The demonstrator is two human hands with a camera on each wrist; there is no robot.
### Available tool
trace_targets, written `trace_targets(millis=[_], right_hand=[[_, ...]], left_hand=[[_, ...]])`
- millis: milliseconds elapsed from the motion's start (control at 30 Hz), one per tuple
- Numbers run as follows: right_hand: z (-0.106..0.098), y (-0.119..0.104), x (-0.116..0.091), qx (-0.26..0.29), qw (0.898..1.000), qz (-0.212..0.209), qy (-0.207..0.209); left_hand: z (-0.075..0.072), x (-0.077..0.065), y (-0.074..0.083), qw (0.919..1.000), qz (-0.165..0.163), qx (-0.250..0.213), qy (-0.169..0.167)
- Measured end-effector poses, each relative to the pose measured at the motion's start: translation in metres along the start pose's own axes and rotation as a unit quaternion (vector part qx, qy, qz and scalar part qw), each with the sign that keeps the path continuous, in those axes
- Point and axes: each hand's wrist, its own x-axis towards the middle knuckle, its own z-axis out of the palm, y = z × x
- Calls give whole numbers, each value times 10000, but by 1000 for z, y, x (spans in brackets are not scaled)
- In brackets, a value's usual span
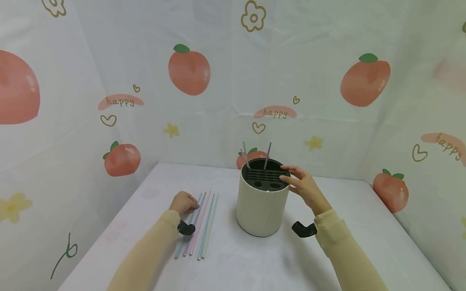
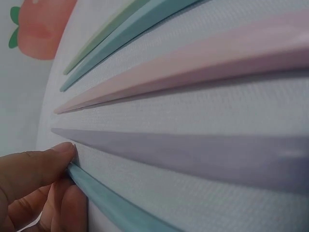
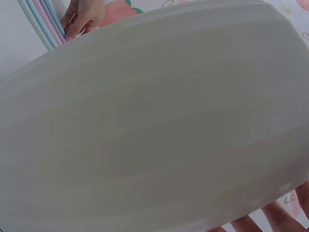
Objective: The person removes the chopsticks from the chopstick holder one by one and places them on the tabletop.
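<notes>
Five pastel sticks that look like chopsticks lie side by side on the table. Toward the far end of the leftmost blue chopstick point(image 2: 111, 203), my left hand point(image 1: 185, 202) pinches it between thumb and fingers. To its right lie a purple one point(image 2: 203, 150), a pink one point(image 2: 193, 67), another blue one point(image 2: 130, 36) and a green one point(image 1: 210, 226). A ribbed cream utensil holder point(image 1: 260, 214) with a black slotted top stands upright. My right hand point(image 1: 306, 188) holds its right rim, fingertips over the top. Several chopsticks point(image 1: 267, 155) poke up from its rear compartment.
The white table point(image 1: 145, 250) meets a hanging cloth point(image 1: 225, 121) printed with peaches at the back and sides. Black wrist devices point(image 1: 303, 229) sit at both cuffs.
</notes>
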Motion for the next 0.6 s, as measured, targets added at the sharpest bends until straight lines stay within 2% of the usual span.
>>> trace_targets(millis=[467, 600], right_hand=[[1, -1, -1, 30, 10000, 16, -17], [1, -1, 0, 27, 10000, -22, -36]], left_hand=[[-2, 1, -1, 9996, -110, -250, -34], [-6, -1, 8, 9988, -12, -473, -114]])
